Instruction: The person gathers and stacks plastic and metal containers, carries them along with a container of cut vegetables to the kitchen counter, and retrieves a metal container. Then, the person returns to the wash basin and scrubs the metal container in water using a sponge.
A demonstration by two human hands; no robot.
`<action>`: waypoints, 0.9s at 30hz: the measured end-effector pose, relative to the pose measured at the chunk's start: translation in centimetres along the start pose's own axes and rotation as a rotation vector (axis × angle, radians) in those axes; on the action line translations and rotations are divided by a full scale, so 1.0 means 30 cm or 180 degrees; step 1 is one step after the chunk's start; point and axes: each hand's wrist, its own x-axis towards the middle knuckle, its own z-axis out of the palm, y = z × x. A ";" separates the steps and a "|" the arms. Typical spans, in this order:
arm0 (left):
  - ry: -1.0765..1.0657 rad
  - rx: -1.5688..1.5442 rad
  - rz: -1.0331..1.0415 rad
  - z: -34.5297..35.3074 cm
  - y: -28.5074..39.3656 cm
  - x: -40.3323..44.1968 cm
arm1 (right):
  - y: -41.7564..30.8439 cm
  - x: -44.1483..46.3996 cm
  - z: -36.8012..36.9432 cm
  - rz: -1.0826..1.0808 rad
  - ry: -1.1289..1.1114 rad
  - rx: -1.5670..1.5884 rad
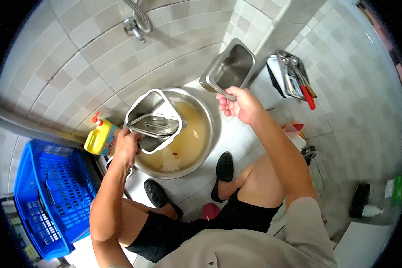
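Note:
My right hand [240, 106] is closed on the near rim of a deep rectangular steel food pan [236, 67], lifted to the right of the basin and tilted so its inside shows. My left hand [127, 146] is closed at the lower left edge of a second rectangular steel pan [167, 142], whose rim shines white. Inside that pan lies a smaller shallow steel piece [155, 124]; which of the two edges my left fingers grip is partly hidden. Both are over a large round steel basin [210, 129] of cloudy yellowish water with bits floating in it.
A yellow pump bottle [96, 138] and a blue plastic basket [60, 187] stand at the left. Utensils with a red handle [308, 97] fill a steel tray [285, 76] at the upper right. A tap with a hose [133, 29] is on the tiled wall.

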 end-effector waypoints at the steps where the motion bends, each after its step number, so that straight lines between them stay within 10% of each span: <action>1: 0.0023 -0.0059 0.0008 -0.002 -0.003 0.002 | -0.017 0.015 -0.028 -0.0041 0.0103 -0.0158; 18: 0.0081 -0.0065 -0.0072 0.003 0.012 0.000 | -0.198 -0.047 -0.332 -0.0641 0.1560 -0.1323; 27: 0.0216 -0.0112 0.0060 0.035 0.021 -0.017 | -0.028 0.044 -0.562 0.0269 0.1742 -0.1764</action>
